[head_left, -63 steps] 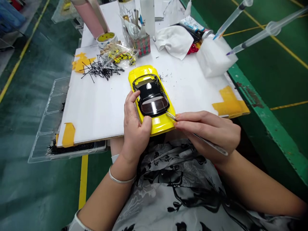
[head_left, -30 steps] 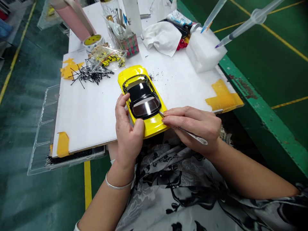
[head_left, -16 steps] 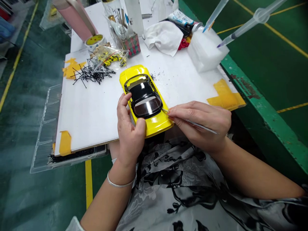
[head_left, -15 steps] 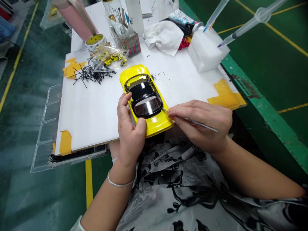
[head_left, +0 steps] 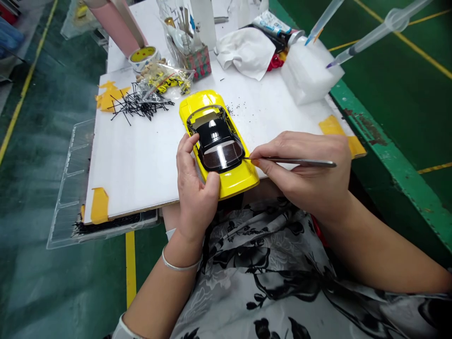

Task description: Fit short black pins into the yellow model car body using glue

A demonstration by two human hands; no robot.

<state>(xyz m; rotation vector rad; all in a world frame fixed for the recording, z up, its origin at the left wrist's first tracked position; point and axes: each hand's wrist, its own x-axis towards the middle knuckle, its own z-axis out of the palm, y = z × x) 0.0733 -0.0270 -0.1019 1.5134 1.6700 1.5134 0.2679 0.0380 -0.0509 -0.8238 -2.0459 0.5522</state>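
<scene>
A yellow model car body [head_left: 239,178] with a black roof and a dark, lined rear window [head_left: 224,154] rests at the near edge of the white board. My left hand [head_left: 195,190] is closed on its left side, fingers by the roof edge and thumb over the near left corner. In a pinch, my right hand [head_left: 310,176] holds a slim metal tool [head_left: 305,162] with a flat handle. The tool's tip meets the near right corner of the black window frame; its exact contact is too small to make out.
Black thin sticks [head_left: 136,106] and a plastic bag of yellow-black parts [head_left: 171,84] lie at the board's far left. Behind stand a tape roll [head_left: 144,59], a pink bottle [head_left: 118,26] and a tool holder [head_left: 198,63]. Syringes stick into a white foam block [head_left: 307,73] beside a white cloth [head_left: 245,54].
My right hand has lifted and turned, so the tool now lies nearly level instead of sloping down to the right. The left hand keeps its hold on the car body.
</scene>
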